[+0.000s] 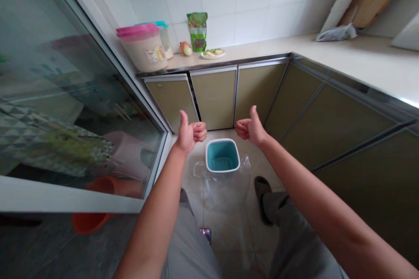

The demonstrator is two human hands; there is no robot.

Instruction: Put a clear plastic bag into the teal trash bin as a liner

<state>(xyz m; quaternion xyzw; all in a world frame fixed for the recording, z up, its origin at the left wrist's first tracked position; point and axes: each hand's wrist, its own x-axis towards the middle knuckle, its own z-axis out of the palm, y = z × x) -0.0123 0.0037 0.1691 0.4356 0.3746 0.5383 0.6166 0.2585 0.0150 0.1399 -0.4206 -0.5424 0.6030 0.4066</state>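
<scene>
My left hand [191,132] is held out in the air with its thumb up and its other fingers curled in, nothing in them. Across from it, my right hand [251,127] makes the same thumb-up fist, also holding nothing. Below and between the two hands, a small bin [222,140] with a white rim and teal inside stands upright on the floor; nothing shows inside it. A clear plastic bag [225,192] lies spread on the tiles in front of the bin. Neither hand touches the bin or the bag.
Low cabinets [214,98] line the back and right under a pale countertop [258,46]. On it stand a pink-lidded container [142,48], a green pouch [197,32], an onion [186,49] and a plate of food [212,56]. A glass door [81,96] is at left, near an orange bucket [90,222].
</scene>
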